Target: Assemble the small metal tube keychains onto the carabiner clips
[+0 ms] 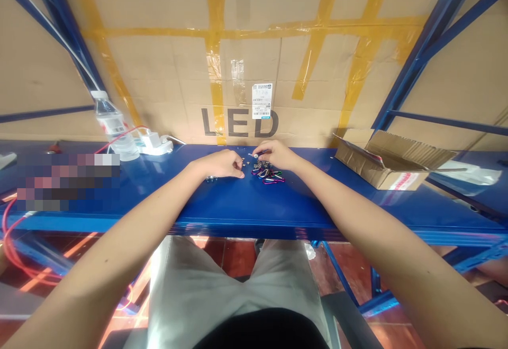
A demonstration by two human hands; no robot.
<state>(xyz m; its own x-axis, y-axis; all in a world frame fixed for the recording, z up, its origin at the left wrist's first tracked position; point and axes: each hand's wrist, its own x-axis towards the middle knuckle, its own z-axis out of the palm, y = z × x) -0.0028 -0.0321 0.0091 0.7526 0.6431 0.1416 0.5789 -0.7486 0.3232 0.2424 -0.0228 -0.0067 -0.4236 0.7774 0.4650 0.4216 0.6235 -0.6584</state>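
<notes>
Over the middle of the blue shelf [238,206], my right hand [277,154] pinches a small shiny metal piece [255,155] between thumb and fingertips. Just below that hand lies a pile of colored carabiners [270,175], purple, green and silvery, with small metal fittings among them. My left hand [225,164] is to the left, its fingers curled together; whatever they may hold is hidden. A few small silvery pieces [211,178] lie beneath the left hand, and tiny loose bits [248,163] are scattered between the two hands.
An open cardboard box [397,166] stands at the right. At the left are a water bottle [115,127], a white power strip [156,145] and red cable [11,243]. A large taped carton [178,84] marked LED backs the shelf. Blue posts [428,47] rise at both sides.
</notes>
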